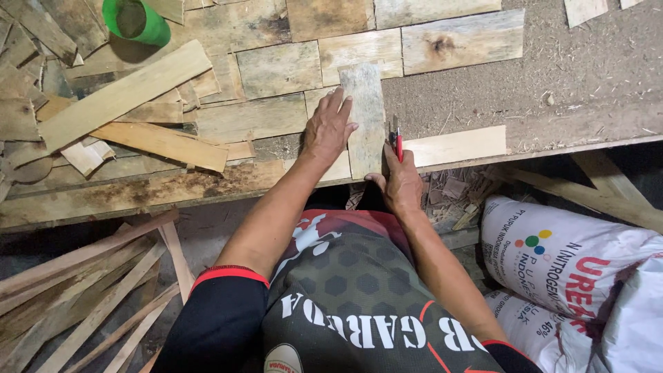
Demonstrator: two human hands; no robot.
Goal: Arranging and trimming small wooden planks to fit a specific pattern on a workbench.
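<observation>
Our left hand (327,128) lies flat with open fingers on a rough grey wood strip (364,117) in the middle of the bench (483,90). Our right hand (402,183) grips a red cutter (396,140) beside it. Near right lie smooth white sacks (573,269) with coloured print.

Two packages noted, both at lower right, below the bench edge. Upper sack (566,266): white woven plastic, full and bulging, lying on its side on the floor. Its face carries red and black print and a small cluster of coloured dots in green, yellow, blue and red. Lower sack (535,324): same white kind with like print, lying beneath and touching the upper sack, largely covered by it. No signs, loose labels or screens in view.
</observation>
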